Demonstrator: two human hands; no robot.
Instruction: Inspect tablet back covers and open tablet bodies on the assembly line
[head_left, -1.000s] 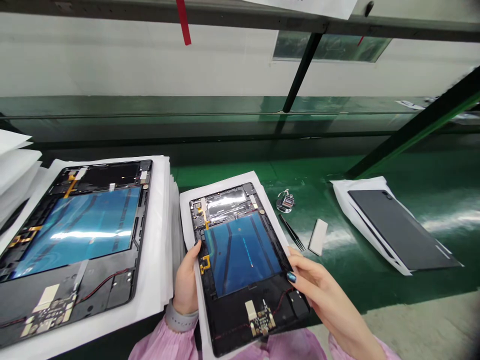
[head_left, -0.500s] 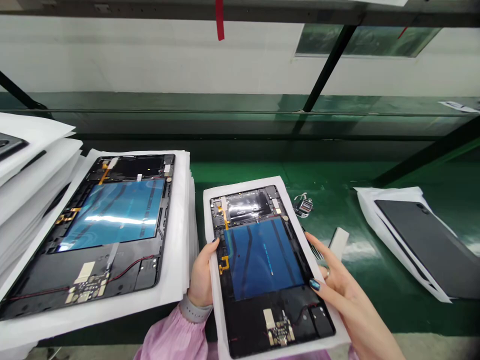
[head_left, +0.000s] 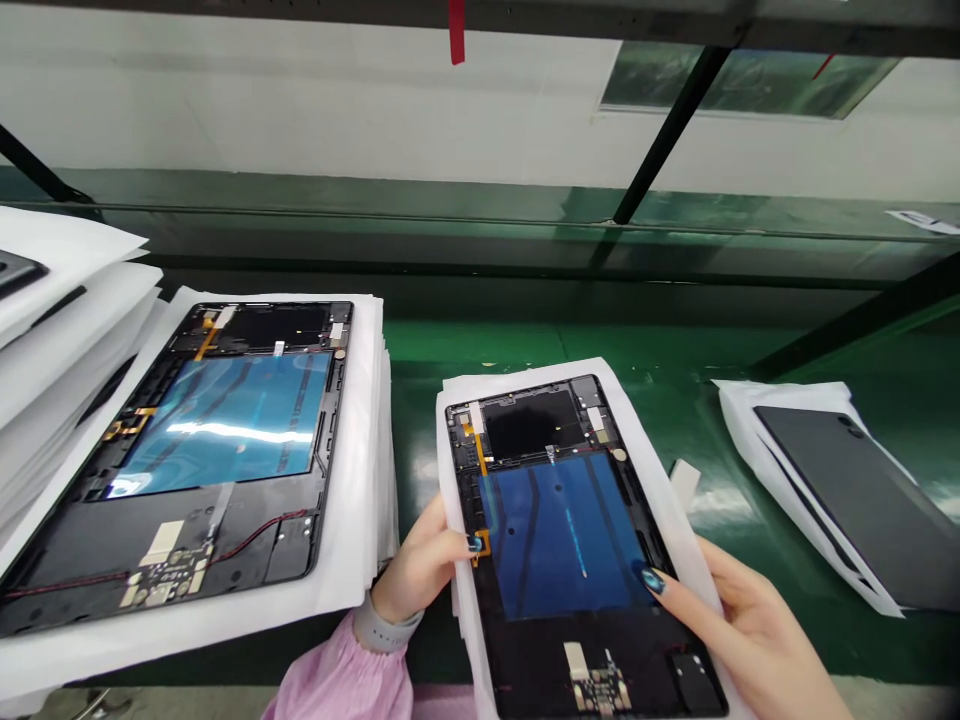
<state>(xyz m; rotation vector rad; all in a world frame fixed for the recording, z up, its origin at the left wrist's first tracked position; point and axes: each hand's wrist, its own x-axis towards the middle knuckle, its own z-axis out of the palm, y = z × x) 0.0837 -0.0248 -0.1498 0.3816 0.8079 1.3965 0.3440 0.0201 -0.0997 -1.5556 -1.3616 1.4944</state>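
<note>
An opened tablet (head_left: 562,540) with a blue inner panel and bare circuitry lies on a white foam sheet (head_left: 645,440) that I hold above the green bench. My left hand (head_left: 420,570) grips its left edge, thumb on the frame. At the right edge, my right hand (head_left: 742,620) holds sheet and tablet together, thumb resting beside the blue panel.
A second opened tablet (head_left: 202,450) lies on a stack of white foam sheets (head_left: 360,440) at the left, beside another stack (head_left: 60,300). At the right, a dark tablet back (head_left: 862,490) rests on foam. A small white piece (head_left: 684,482) lies on the green bench (head_left: 480,350).
I have carried the tablet on its sheet to the right and nearer to me. It now hides the tweezers and the small metal part that were lying on the bench.
</note>
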